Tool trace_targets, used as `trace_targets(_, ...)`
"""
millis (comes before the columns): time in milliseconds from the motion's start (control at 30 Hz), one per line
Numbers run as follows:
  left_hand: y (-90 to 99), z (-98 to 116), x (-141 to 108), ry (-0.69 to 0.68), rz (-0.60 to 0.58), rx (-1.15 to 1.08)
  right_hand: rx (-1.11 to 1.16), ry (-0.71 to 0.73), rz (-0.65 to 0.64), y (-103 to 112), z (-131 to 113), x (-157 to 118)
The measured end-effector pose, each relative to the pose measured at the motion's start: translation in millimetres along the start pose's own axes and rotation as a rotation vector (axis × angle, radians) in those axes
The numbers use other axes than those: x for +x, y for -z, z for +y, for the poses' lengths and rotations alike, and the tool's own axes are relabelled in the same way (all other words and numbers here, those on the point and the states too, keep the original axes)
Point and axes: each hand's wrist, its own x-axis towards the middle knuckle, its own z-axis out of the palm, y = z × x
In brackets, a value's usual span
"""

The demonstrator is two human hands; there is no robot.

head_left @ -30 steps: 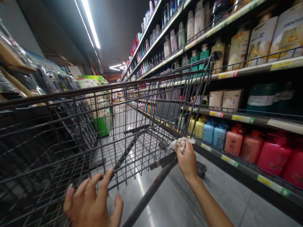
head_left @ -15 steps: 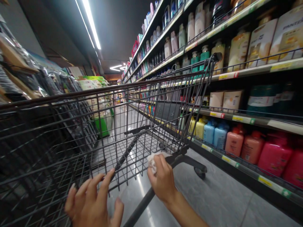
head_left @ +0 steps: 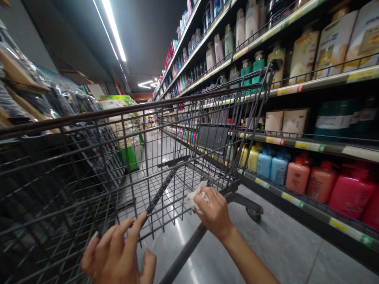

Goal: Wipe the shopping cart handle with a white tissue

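A dark metal shopping cart (head_left: 166, 148) stands side-on across the view, its wire basket holding no goods that I can see. My right hand (head_left: 215, 213) is closed on a crumpled white tissue (head_left: 194, 197) and presses against the lower side wires, close to the basket's bottom edge. To the left, my left hand (head_left: 118, 248) has its fingers spread, with the fingertips at the lower wires of the same side. Its palm faces the cart and holds nothing. The tissue is partly hidden by my right fingers.
Shelves on the right carry several rows of bottles, among them pink pump bottles (head_left: 351, 189) and blue bottles (head_left: 278, 165). A cart wheel (head_left: 254, 214) rests on the grey tiled floor (head_left: 284, 236). Packaged goods hang at left, beside a green box (head_left: 129, 157).
My right hand has shifted a little right along the lower wires, and more of the tissue shows. My left hand stays nearly in place.
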Motion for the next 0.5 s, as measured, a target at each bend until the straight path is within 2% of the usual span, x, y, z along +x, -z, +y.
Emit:
trace_targets(100,-0.4,0,0,-0.001,0.001,-0.008,-0.025,-0.059,0.003,1,17,-8)
trace_targets(300,0.3,1,0,0.007,-0.007,-0.015,-0.100,-0.376,0.013,3,51,-25)
trace_targets(433,0.2,3,0,0.018,-0.010,-0.026,-0.158,-0.586,0.184,6,67,-15)
trace_targets(500,0.5,4,0,0.025,-0.015,-0.031,-0.153,-0.634,0.270,6,69,-8)
